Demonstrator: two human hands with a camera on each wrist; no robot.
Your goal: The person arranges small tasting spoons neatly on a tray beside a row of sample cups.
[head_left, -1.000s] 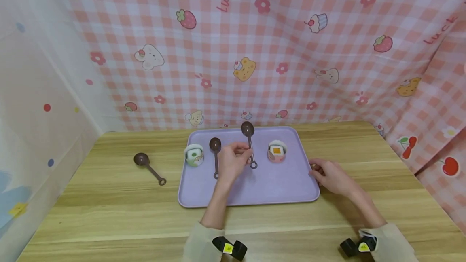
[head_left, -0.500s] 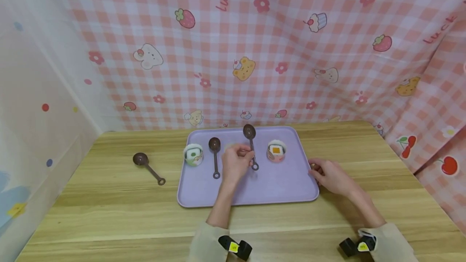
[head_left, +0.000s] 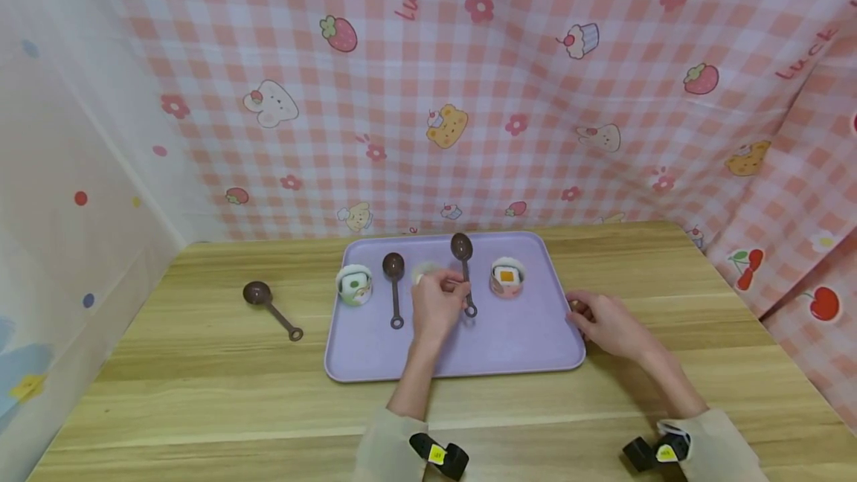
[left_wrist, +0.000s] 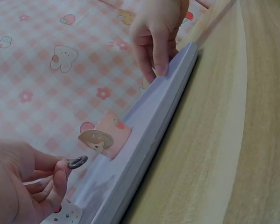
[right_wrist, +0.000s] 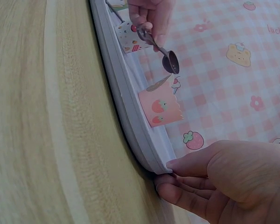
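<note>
The left hand [head_left: 435, 307] is above the middle of the tray [head_left: 509, 344], its thumb and fingers pinching the handle of a brown spoon [head_left: 465, 268]. That spoon is held up clear of the tray, with its bowl toward the tray's far edge. The right hand [head_left: 611, 324] grips the tray at its right edge; the right wrist view shows the thumb on the rim and the other fingers curled below it.

Three small paper cups stand on the tray. Near its left edge is the green cup [head_left: 358, 294], holding a white block with a green dot [head_left: 353, 283]. In the right part of the tray is the pink cup [head_left: 506, 291], with a white block with an orange square [head_left: 506, 276] inside. The middle cup [head_left: 423, 271] is mostly hidden by the left hand in the head view, so its contents cannot be told.

A second spoon [head_left: 395, 288] lies on the tray between the green cup and the middle cup, bowl toward the far edge. A third spoon [head_left: 271, 309] lies on the surface [head_left: 221, 378] left of the tray, its handle slanting toward it. Beyond the tray hangs a pink checked cloth [head_left: 402, 80].
</note>
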